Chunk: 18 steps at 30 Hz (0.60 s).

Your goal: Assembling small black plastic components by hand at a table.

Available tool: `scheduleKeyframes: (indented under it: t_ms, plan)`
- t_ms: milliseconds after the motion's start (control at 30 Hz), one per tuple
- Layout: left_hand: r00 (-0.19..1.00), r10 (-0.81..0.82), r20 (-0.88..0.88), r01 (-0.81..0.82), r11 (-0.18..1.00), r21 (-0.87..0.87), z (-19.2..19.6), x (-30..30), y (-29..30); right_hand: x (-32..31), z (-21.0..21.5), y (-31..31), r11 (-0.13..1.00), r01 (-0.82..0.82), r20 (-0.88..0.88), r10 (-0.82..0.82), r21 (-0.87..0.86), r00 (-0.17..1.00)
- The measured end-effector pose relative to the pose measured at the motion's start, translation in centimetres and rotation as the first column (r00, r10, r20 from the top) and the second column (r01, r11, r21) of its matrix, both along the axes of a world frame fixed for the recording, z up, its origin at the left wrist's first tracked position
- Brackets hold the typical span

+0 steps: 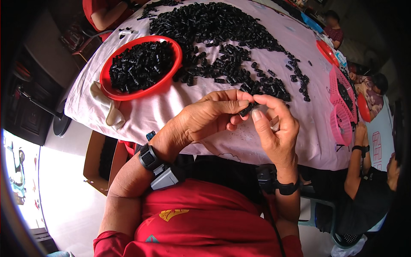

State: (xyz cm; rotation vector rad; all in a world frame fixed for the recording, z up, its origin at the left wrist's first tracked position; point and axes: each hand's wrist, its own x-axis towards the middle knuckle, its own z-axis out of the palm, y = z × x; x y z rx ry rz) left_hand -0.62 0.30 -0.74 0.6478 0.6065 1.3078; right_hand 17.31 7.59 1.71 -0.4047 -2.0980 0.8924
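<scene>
Just above the near side of the table, my two hands meet over a small black plastic part (245, 111). My left hand (204, 112) pinches it between thumb and fingers. The thumb and forefinger of my right hand (278, 130) close at its right end, their tips partly covering it. Something pale (274, 124) shows among the curled fingers of the right hand; I cannot make out its kind. Right behind my fingers lie loose black parts (231, 64) like the held one, which spread into a large heap (205, 23) farther back.
A red basin (178, 64) full of black parts stands on the pink cloth (162, 112) at left, beside a pale crumpled cloth (112, 110). Pink baskets (341, 124) sit at the right edge. Several people are around the table. A cardboard box (95, 160) stands below left.
</scene>
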Motion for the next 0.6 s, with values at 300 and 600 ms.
scheduleKeyframes:
  t_ms: [300,600]
  plan:
    - [0.992,0.025,0.122,-0.027,1.000,0.015,-0.1,0.3,0.2,-0.7,-1.2,0.4,0.985,-0.086,-0.196,0.055,-0.151,0.979]
    - [0.992,0.111,-0.052,-0.104,0.986,0.129,-0.6,0.4,0.4,-0.5,-1.6,0.0,0.996,0.019,-0.124,-0.030,-0.092,0.992]
